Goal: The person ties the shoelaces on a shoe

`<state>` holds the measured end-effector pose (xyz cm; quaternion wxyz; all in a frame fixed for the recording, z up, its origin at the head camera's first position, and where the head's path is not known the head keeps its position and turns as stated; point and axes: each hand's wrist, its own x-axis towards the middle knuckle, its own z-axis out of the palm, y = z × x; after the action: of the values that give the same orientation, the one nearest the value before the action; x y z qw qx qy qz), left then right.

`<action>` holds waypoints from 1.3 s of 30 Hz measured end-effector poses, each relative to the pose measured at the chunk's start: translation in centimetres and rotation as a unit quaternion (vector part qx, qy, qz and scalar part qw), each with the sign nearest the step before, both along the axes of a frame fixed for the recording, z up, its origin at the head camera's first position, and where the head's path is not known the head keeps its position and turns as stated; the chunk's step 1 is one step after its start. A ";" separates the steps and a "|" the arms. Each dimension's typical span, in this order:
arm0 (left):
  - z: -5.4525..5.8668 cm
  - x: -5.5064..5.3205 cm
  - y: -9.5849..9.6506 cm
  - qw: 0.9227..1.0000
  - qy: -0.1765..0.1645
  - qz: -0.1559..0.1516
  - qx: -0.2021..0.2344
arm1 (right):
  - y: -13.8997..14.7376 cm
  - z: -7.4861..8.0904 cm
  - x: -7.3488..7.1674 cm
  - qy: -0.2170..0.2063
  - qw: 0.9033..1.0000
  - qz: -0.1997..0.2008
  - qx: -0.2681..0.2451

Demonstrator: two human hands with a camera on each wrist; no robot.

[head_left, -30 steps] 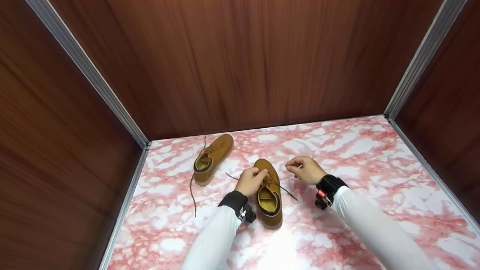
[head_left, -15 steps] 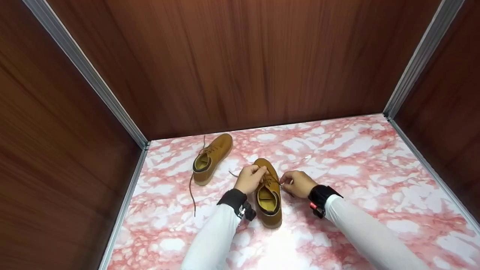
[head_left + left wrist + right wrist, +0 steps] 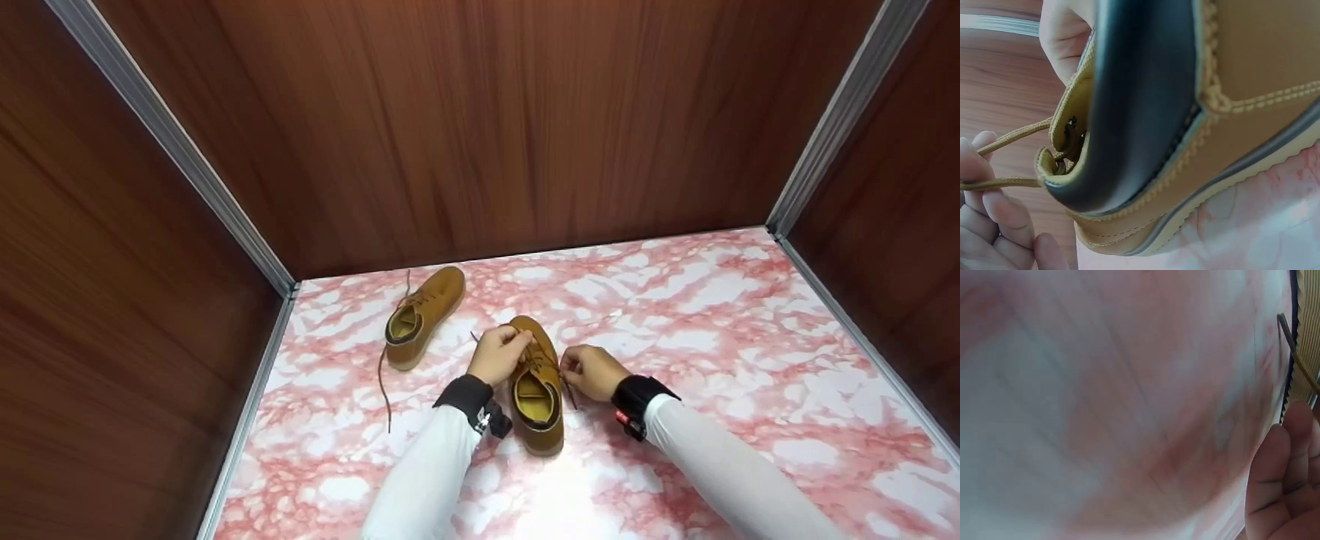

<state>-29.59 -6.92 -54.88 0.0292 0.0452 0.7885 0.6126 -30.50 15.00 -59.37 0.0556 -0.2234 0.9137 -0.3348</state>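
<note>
Near shoe [image 3: 535, 401]: tan, standing sole down on the desk [image 3: 690, 296] between the two hands, toe toward the back panel [image 3: 480, 127]; yellow lining and dark padded collar noted.
Lace [image 3: 1016, 181]: brown, threaded in the near shoe; one end projected past the shoe's left side, the other trailed at its right side, its tip seen beside the sole.
Left grip: left hand [image 3: 498, 356] over the front left of the near shoe, grasping the lace between thumb and fingers.
Right grip: right hand [image 3: 594, 371] just beside the near shoe's right edge, fingertips and thumb pinching the lace.
Far shoe [image 3: 431, 319]: tan, sole down, beyond and to the left of the near shoe, well apart from both hands.
Second lace [image 3: 384, 390]: loose on the far shoe; one end lay toward the back panel, the other on the desk, left of the near shoe.
Desk: pink-and-white marbled, extending on all sides of the near shoe.
Wrists: black bands [image 3: 463, 397] and white sleeves [image 3: 427, 469], on the person's side of the near shoe.
Enclosure: the back panel, wood-grained, stood beyond the near shoe; grey metal rails [image 3: 172, 142] to its far left and right.
</note>
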 end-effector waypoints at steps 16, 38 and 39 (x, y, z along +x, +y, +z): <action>0.9 -1.2 -1.2 0.998 0.046 0.023 -0.027 | 2.5 3.3 -1.0 0.044 0.998 -0.010 -0.040; 0.9 -1.6 -2.4 0.999 0.008 0.034 0.031 | 2.2 6.1 -0.9 0.025 0.993 -0.008 -0.119; 0.9 -1.6 -2.4 0.999 0.014 0.035 0.028 | 2.1 6.2 -0.9 0.025 0.992 -0.009 -0.123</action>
<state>-31.21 -9.33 -54.03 -0.0045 0.0272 0.7725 0.6345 -31.38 17.10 -53.17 0.0018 -0.2282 0.8686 -0.4398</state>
